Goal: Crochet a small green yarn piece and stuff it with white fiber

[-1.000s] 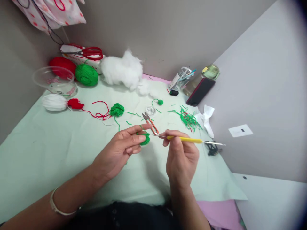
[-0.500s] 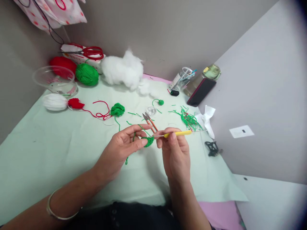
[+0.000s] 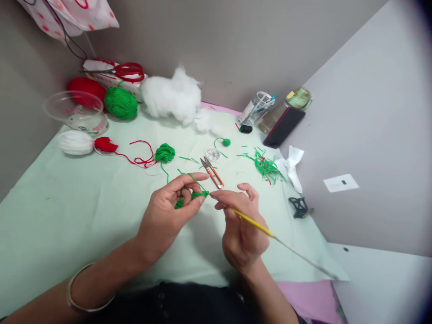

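Observation:
My left hand (image 3: 168,204) pinches a small green crocheted piece (image 3: 200,194) between thumb and fingers, with green yarn running over the raised index finger. A yellow-handled crochet hook (image 3: 253,221) is held in my right hand (image 3: 245,225); its tip end meets the right edge of the green piece, and its thin rear shaft slants down to the right. Green yarn leads from a small green bundle (image 3: 165,153) toward my left hand. Just beyond the hands lie orange thread snips (image 3: 213,173), blades pointing away.
White stuffing (image 3: 170,96), a green yarn ball (image 3: 120,103), red scissors (image 3: 128,72) and a clear tub (image 3: 73,108) stand at the back left. Yarn scraps (image 3: 266,166), a phone (image 3: 284,127), a clear cup (image 3: 258,108) and a black clip (image 3: 299,207) are on the right.
My right hand has turned, so the hook's rear end now points down to the right instead of level. The green piece has tilted and shifted slightly left with my left fingers.

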Tool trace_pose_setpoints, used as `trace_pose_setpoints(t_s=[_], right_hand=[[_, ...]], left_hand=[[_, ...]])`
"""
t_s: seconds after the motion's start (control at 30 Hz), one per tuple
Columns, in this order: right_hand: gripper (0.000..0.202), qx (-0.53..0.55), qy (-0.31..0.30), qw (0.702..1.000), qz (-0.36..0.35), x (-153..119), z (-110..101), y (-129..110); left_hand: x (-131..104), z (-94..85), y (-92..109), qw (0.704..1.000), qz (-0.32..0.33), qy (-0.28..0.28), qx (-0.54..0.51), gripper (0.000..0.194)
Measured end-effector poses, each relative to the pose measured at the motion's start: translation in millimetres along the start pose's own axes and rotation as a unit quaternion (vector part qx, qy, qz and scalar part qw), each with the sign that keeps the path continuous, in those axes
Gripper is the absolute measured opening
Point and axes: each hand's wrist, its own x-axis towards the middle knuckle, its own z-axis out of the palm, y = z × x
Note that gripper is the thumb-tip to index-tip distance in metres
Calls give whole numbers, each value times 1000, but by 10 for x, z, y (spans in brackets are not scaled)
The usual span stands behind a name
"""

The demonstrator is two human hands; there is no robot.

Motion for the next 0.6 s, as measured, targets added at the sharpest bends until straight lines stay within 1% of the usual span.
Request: trace_pose_setpoints(t_s=[0.07, 0.1, 0.13, 0.2, 0.27, 0.33, 0.4, 0.43, 0.5, 0.6], right_hand=[[27, -17, -3, 1000, -24, -20, 32, 23], [27, -10, 4, 1000, -25, -25, 42, 32], [27, 8, 16, 1000, -14, -24, 46, 39], [25, 73, 45, 995, 50, -8, 39, 49], [21, 169, 60, 973, 142, 29, 24, 62], [20, 267, 57, 937, 218, 74, 18, 83], [22, 335, 48, 906, 255, 106, 27, 110], [23, 352, 44, 897, 262, 113, 35, 122], [21, 359, 36, 896, 259, 106, 51, 137], [15, 324, 26, 914, 243, 71, 62, 132]], left_hand=[[-23, 28, 6, 1000, 5, 2, 3, 34], [-28, 34, 9, 1000, -3, -5, -13, 37], [-28, 33, 12, 999, -16, -17, -38, 41], [-13, 14, 21, 993, -47, -45, -97, 47], [10, -12, 37, 985, -74, -67, -138, 47], [27, -32, 57, 980, -96, -81, -154, 45], [33, -41, 71, 978, -111, -86, -156, 46], [34, -42, 72, 977, -116, -86, -156, 46], [35, -41, 62, 977, -116, -88, -157, 47], [44, -44, 21, 975, -106, -112, -162, 48]])
